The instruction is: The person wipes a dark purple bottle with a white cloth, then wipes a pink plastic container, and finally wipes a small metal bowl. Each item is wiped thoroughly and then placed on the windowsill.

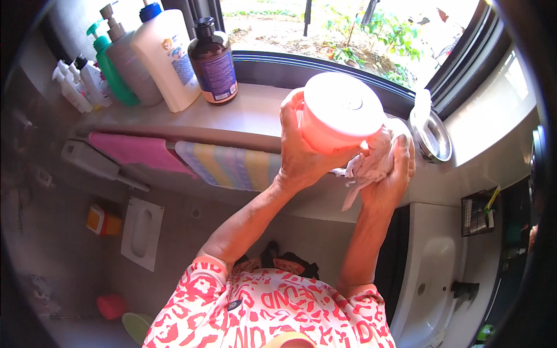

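Observation:
A pink plastic cup or tub (343, 113), tilted so that its pale round end faces me, is raised in front of the window sill. My left hand (300, 148) grips it from the left, fingers behind and thumb side along its lower edge. My right hand (391, 169) holds a crumpled pale cloth (372, 167) against the lower right side of it; a strip of the cloth hangs down. Part of the fingers of both hands is hidden behind the tub and the cloth.
Several pump bottles and a brown bottle (213, 69) line the sill (256, 104). At its right end stands a round metal dish (439, 139). Pink (135, 150) and striped towels (230, 163) hang below. A white washbasin (435, 269) is at right, a squat toilet (141, 230) at lower left.

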A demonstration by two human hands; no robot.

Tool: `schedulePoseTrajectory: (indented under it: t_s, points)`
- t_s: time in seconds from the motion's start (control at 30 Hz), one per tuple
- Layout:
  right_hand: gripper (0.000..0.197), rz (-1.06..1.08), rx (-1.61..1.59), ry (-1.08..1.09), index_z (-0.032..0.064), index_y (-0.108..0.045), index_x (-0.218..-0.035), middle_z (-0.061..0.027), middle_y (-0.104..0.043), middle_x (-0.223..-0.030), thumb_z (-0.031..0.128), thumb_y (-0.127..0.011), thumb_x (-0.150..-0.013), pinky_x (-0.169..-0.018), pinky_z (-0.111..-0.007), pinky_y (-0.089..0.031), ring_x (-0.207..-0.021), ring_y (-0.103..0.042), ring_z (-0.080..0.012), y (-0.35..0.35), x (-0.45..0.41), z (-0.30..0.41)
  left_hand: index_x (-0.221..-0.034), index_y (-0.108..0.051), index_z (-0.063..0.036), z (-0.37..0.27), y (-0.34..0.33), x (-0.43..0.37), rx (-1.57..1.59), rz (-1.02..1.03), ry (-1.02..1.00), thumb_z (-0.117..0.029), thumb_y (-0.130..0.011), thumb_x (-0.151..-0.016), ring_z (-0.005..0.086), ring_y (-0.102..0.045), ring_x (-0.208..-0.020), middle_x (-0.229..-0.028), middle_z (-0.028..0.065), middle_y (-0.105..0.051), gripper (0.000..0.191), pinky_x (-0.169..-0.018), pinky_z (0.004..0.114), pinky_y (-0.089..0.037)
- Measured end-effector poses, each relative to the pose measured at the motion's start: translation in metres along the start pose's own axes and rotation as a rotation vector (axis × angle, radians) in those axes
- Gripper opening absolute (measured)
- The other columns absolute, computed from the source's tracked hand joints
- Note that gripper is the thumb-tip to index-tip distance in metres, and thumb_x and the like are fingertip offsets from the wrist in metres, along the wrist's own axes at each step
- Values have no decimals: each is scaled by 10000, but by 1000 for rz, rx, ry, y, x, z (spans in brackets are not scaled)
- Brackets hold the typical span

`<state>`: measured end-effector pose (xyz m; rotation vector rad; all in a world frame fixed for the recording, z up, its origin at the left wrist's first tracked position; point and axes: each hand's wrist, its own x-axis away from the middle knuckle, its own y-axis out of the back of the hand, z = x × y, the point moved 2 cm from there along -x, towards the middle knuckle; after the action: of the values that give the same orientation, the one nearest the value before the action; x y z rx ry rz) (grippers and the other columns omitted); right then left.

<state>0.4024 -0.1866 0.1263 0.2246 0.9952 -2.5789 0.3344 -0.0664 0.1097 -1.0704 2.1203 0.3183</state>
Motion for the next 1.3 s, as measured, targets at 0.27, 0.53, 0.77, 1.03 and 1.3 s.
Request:
schedulePoseTrajectory:
  t_s: [0.27, 0.53, 0.77, 1.03, 1.3]
  points:
    - [361, 145, -202, -7, 7, -469, -1162, -126, -556, -1031, 209, -544, -872, -671, -318, -531, -877, -585, -194, 1, 60, -26, -1420, -231, -61, -20, 65, 34, 949, -97, 603, -329, -636, -858, 228, -446, -1218, -1339, 132, -410, 743, -996, 403, -409]
    - [304, 173, -238, -205, 16, -472, -1151, -98, -583, -998, 146, -555, -888, -740, -292, -523, -884, -598, -168, -26, 106, -60, -1361, -344, -84, -6, 124, 85, 1349, 24, 844, -456, -589, -835, 275, -455, -1219, -1350, 128, -416, 689, -986, 490, -408]
    - [306, 137, 421, 263, 44, -522, -1150, -113, -567, -1042, 99, -565, -852, -703, -285, -491, -911, -567, -184, -59, 118, -40, -1386, -345, -132, -7, 160, 102, 1346, 65, 983, -550, -467, -827, 402, -425, -1228, -1399, 152, -373, 709, -925, 769, -240]
    - [394, 977, 1299, 775, 258, -624, -1088, 6, -530, -1290, 282, -683, -699, -929, -431, -260, -1239, -438, -250, -110, 179, -45, -1309, -396, -62, -9, 176, 126, 1186, 60, 986, -429, -558, -855, 234, -520, -1131, -1267, 110, -496, 606, -916, 380, -469]
    - [329, 863, 1147, 334, 116, -605, -1078, -93, -603, -1092, 166, -602, -753, -844, -388, -428, -993, -579, -295, -101, 145, -52, -1322, -372, -96, -14, 189, 138, 1175, 107, 1146, -371, -637, -827, 238, -501, -1164, -1253, 102, -493, 625, -972, 409, -434]
